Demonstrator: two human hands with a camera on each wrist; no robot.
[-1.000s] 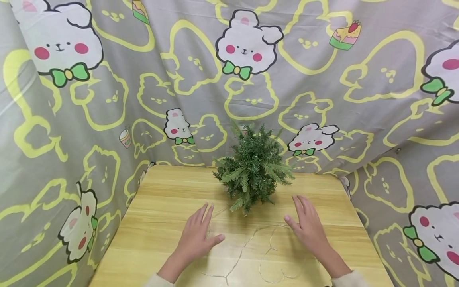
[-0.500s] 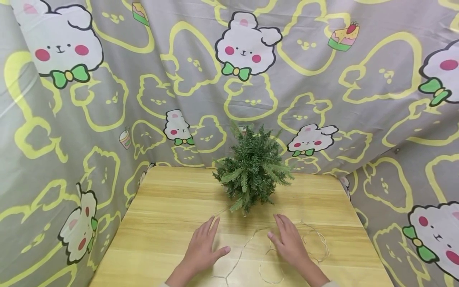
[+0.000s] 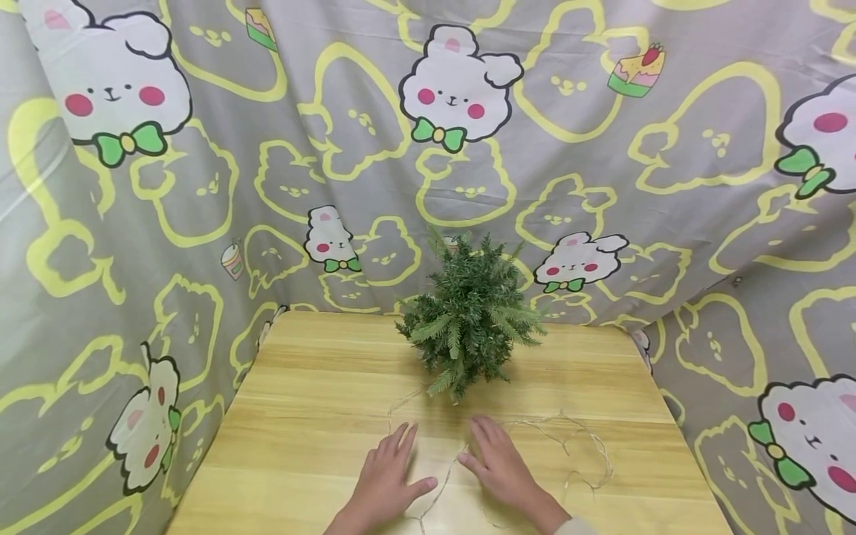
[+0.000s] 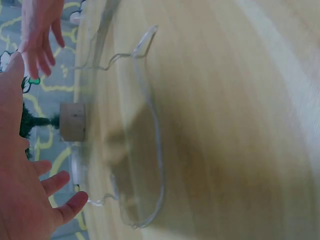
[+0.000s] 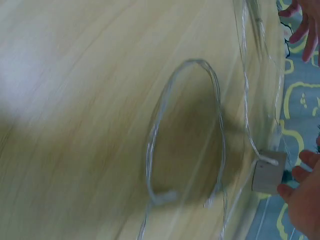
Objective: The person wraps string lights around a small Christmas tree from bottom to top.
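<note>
A small artificial pine tree [image 3: 471, 316] stands upright toward the back of the table, and the wrist views show its square block base [image 4: 72, 122]. In front of it a thin, clear wire with short branching ends [image 3: 605, 449], like a string of fairy lights, lies in loose loops. My left hand [image 3: 391, 475] hovers over the front of the table, fingers spread and holding nothing. Facing it, my right hand [image 3: 501, 469] has relaxed fingers, its thumb overlapping a strand of the wire in the head view. In the right wrist view a wire loop [image 5: 150, 145] rises in a curve.
The wooden table [image 3: 301, 386] reaches back to a grey curtain [image 3: 374, 178] printed with white rabbits and yellow outlines. More of this cloth hangs along the left and right sides. Wire strands cross the table between and right of the hands.
My right hand has moved left and toward me, uncovering wire loops on the right. My left hand has shifted slightly right and nearer, so the hands are closer together. The tree stays put.
</note>
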